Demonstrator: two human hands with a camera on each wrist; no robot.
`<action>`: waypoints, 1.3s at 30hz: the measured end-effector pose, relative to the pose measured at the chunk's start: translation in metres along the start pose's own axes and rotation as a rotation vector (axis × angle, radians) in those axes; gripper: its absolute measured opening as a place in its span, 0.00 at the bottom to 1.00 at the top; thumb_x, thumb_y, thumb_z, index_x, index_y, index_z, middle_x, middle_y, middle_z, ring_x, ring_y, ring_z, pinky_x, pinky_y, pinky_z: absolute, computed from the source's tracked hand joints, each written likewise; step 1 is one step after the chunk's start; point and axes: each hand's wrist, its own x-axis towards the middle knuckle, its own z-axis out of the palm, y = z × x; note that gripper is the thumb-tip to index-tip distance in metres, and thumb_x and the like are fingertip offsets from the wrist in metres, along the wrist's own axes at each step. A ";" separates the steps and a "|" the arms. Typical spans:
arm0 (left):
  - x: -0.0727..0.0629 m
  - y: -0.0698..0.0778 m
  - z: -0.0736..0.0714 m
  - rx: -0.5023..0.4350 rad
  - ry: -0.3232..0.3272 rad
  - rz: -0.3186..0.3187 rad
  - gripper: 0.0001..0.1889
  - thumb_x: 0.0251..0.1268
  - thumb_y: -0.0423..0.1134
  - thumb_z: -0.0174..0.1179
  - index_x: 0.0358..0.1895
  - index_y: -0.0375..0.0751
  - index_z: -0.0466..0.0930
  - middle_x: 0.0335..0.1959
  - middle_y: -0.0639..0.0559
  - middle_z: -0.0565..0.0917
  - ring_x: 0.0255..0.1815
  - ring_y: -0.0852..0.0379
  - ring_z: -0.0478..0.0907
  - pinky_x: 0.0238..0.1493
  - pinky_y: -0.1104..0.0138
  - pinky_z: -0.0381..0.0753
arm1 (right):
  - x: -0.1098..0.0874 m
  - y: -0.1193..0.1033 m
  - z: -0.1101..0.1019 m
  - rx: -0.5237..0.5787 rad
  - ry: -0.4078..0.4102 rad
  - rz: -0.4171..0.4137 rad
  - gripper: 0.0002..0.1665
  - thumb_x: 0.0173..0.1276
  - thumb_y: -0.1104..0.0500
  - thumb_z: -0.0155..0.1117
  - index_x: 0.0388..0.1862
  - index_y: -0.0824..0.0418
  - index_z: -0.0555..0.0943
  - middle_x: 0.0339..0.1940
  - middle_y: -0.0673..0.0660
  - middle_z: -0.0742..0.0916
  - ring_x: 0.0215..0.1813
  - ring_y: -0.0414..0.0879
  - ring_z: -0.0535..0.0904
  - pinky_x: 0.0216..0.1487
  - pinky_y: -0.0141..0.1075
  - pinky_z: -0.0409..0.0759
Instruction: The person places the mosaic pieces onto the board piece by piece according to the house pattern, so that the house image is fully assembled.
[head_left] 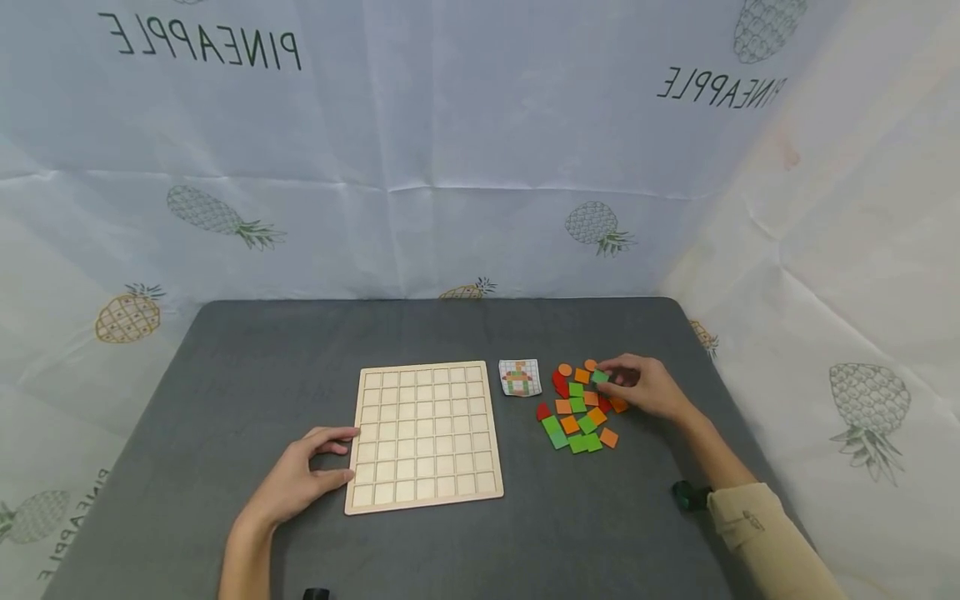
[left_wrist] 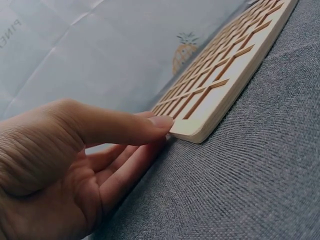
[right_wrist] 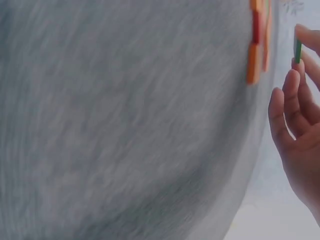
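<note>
A square wooden grid board (head_left: 424, 434) lies in the middle of the table, its cells bare. My left hand (head_left: 303, 475) is at its left edge, fingertips and thumb tip spread apart along the rim. Seen from the left wrist, the thumb (left_wrist: 145, 127) meets the board's corner (left_wrist: 192, 131). My right hand (head_left: 647, 387) pinches a small green square tile (head_left: 601, 377) between thumb and index finger, over the far right of a tile pile. From the right wrist, that green tile (right_wrist: 298, 51) shows edge-on, held above the table.
Loose orange, green and red tiles (head_left: 577, 444) are spread right of the board, some overlapping. A small printed pattern card (head_left: 520, 377) sits between board and pile. Grey cloth (head_left: 255, 358) covers the table, and a pineapple-print curtain (head_left: 480, 125) hangs behind it.
</note>
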 end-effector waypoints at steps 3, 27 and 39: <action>0.001 0.002 -0.001 0.010 -0.007 -0.026 0.31 0.60 0.34 0.80 0.69 0.42 0.84 0.65 0.46 0.85 0.56 0.65 0.81 0.54 0.71 0.79 | 0.003 -0.010 0.003 0.010 0.011 -0.041 0.20 0.68 0.64 0.79 0.59 0.62 0.90 0.40 0.55 0.90 0.36 0.34 0.81 0.39 0.28 0.82; 0.000 0.004 -0.001 0.016 -0.025 -0.086 0.32 0.60 0.34 0.79 0.71 0.44 0.83 0.66 0.46 0.84 0.59 0.55 0.82 0.54 0.70 0.79 | 0.039 -0.100 0.066 0.144 -0.060 -0.232 0.16 0.68 0.63 0.80 0.54 0.57 0.91 0.38 0.54 0.88 0.34 0.40 0.81 0.38 0.36 0.84; -0.001 0.005 -0.001 0.026 -0.019 -0.087 0.32 0.60 0.34 0.79 0.70 0.44 0.83 0.66 0.47 0.84 0.59 0.55 0.81 0.56 0.69 0.79 | 0.054 -0.137 0.105 0.192 -0.133 -0.253 0.16 0.68 0.60 0.81 0.54 0.59 0.92 0.36 0.54 0.88 0.37 0.45 0.82 0.42 0.37 0.88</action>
